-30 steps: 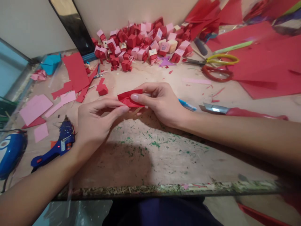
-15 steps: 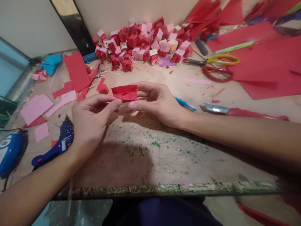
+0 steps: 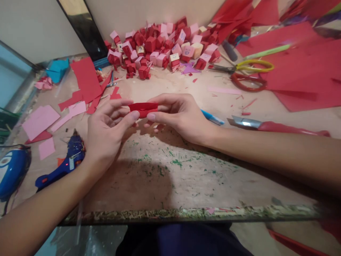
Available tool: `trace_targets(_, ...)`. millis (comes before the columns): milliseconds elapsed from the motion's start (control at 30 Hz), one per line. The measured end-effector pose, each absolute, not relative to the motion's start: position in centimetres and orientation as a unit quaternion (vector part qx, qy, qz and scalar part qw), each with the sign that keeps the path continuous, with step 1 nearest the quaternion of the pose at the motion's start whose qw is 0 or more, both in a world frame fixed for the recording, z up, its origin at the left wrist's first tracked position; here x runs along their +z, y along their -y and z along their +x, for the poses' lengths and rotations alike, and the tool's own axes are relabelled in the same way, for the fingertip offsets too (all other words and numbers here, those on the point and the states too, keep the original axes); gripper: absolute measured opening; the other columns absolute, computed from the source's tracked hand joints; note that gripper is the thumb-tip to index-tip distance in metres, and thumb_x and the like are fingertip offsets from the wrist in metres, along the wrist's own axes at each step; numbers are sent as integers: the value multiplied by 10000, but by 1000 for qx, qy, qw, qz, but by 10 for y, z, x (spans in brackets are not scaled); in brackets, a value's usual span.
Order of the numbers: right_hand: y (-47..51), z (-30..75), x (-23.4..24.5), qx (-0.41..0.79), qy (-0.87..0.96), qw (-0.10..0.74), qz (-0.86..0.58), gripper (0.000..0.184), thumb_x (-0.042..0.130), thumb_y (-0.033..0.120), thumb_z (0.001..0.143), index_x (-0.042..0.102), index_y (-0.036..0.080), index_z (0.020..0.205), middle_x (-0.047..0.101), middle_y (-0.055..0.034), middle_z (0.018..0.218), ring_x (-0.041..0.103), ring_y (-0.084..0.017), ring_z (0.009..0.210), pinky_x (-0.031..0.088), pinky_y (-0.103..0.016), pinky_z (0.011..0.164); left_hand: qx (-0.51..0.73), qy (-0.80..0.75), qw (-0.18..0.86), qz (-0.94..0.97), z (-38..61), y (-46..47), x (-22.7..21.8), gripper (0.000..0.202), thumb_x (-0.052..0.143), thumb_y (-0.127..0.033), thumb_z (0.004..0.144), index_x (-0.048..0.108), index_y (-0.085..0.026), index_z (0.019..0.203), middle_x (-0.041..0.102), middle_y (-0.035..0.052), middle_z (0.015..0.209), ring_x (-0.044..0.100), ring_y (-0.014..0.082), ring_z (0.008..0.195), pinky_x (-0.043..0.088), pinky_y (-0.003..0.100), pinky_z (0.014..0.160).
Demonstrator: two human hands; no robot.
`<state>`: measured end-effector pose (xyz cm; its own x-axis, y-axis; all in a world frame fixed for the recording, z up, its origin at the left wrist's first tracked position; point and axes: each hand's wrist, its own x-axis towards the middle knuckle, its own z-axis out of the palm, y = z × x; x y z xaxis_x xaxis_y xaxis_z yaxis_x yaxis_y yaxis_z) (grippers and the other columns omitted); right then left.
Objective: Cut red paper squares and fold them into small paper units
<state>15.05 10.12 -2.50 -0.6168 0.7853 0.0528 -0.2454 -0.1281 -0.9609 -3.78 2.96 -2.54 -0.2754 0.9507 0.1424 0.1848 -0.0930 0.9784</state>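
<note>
A small folded piece of red paper (image 3: 143,107) is held a little above the worktable between both my hands. My left hand (image 3: 108,133) pinches its left end with thumb and fingers. My right hand (image 3: 178,115) grips its right end, thumb under and fingers over. The paper shows its thin edge toward me. Behind the hands, at the back of the table, lies a heap of several small red and pink paper cubes (image 3: 162,46).
A blue glue gun (image 3: 64,163) lies left of my left hand. A red-handled craft knife (image 3: 274,126) and a blue pen (image 3: 213,118) lie to the right. Scissors (image 3: 245,67) and red paper sheets (image 3: 301,71) fill the back right. Pink and red scraps (image 3: 42,121) lie at the left.
The red paper piece has been turned from its broad face toward me to its thin edge. Both hands stayed in nearly the same place, fingers shifting on its ends.
</note>
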Motion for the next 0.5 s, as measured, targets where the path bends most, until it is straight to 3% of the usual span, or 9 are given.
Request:
trace_targets(300, -100, 150, -25, 715, 550, 356, -244, 186, 865, 240, 851, 798, 130, 986, 809, -60, 813, 778, -166, 723, 638, -250, 659, 539, -598, 298, 512, -39, -26, -24, 123, 882, -394, 873, 822, -291, 903, 778, -2, 823, 749, 170, 736, 651, 307, 699)
trace_targets(500, -101, 151, -24, 706, 569, 347, -239, 187, 861, 303, 877, 801, 137, 941, 812, -51, 816, 771, -153, 725, 636, -239, 668, 533, -610, 272, 519, -37, -26, -20, 113, 877, -389, 875, 818, -293, 867, 789, -13, 803, 745, 174, 718, 633, 307, 648)
